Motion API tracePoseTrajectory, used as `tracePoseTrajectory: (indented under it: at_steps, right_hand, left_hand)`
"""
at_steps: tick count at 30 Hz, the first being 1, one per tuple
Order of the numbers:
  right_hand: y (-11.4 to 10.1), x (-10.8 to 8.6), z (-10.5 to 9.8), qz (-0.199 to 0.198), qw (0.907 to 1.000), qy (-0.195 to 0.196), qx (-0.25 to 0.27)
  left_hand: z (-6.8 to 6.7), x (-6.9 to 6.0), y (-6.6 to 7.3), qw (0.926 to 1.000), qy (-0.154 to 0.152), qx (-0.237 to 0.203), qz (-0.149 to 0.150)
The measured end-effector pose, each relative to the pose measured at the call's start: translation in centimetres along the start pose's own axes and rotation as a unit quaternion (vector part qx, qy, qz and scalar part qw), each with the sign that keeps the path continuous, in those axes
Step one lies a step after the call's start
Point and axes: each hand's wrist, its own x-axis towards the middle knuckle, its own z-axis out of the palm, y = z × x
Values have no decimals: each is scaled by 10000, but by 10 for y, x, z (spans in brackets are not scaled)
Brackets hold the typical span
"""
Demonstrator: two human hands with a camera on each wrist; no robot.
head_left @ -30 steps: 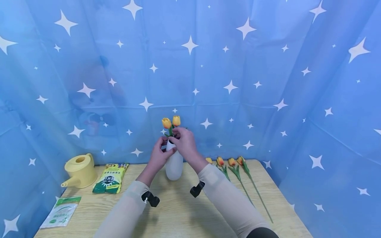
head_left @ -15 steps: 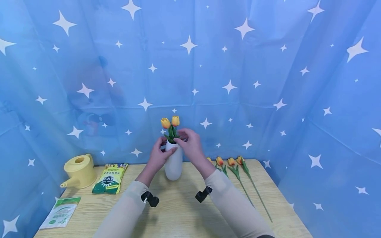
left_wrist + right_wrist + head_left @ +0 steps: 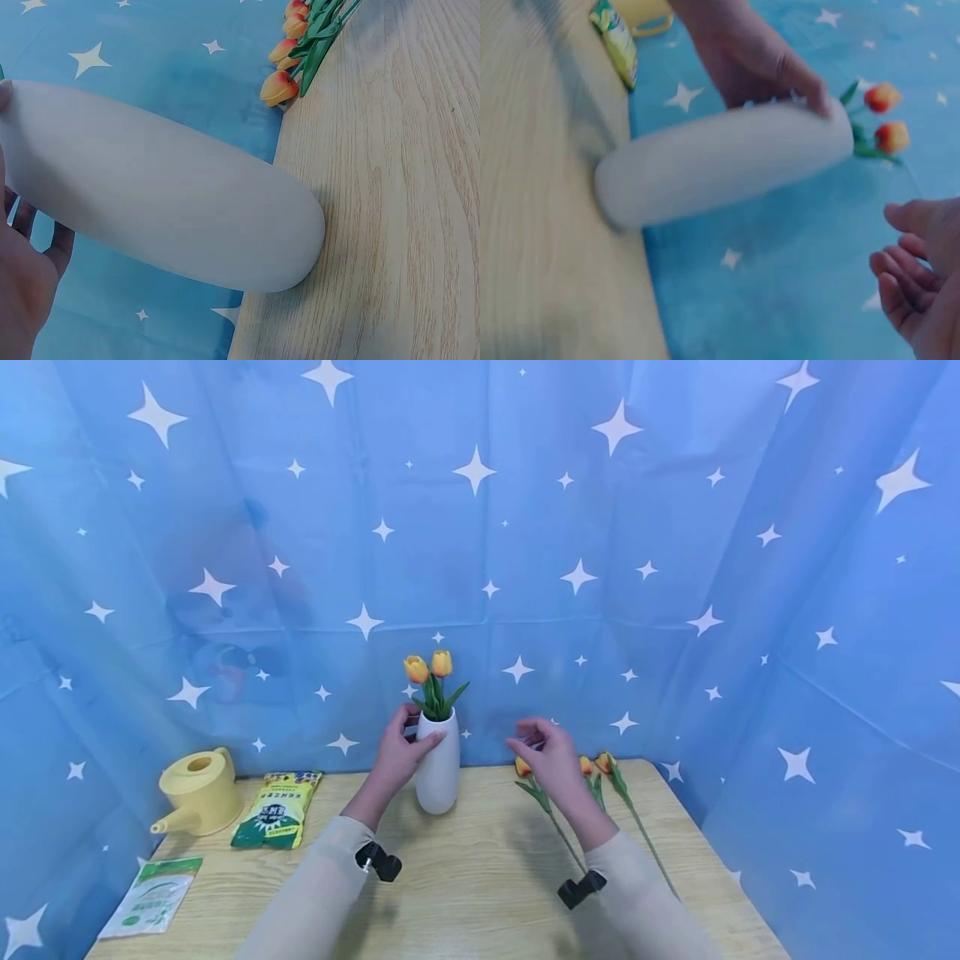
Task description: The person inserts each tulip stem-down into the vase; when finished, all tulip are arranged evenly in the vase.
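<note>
A white vase (image 3: 438, 772) stands upright near the back of the table, with two yellow-orange tulips (image 3: 429, 668) and their green leaves rising from its mouth. My left hand (image 3: 399, 752) grips the vase near its top, thumb on the front and fingers round the far side; the left wrist view shows the vase body (image 3: 165, 187) large beside the hand. My right hand (image 3: 557, 764) is in the air right of the vase, fingers loosely bent and holding nothing. Behind and below it lie several loose tulips (image 3: 604, 763), partly hidden by the hand and forearm.
At the left of the wooden table (image 3: 442, 893) stand a yellow watering can (image 3: 202, 793), a yellow-green bag (image 3: 277, 810) and a flat white-green packet (image 3: 153, 897). A blue star-patterned curtain (image 3: 480, 543) hangs right behind the table's back edge.
My right hand has left the tulip in the vase and moved right, over the loose tulips. The left hand has stayed on the vase.
</note>
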Motion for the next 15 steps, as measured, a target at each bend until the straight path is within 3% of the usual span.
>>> tracePoseTrajectory:
  at_steps: [6, 15]
  right_hand:
    - [34, -17, -15, 327, 9991, -123, -255]
    - [86, -36, -20, 788, 9940, -458, -606]
  left_hand:
    - [0, 3, -1, 10000, -35, -52, 16]
    - [1, 1, -1, 10000, -4, -54, -45]
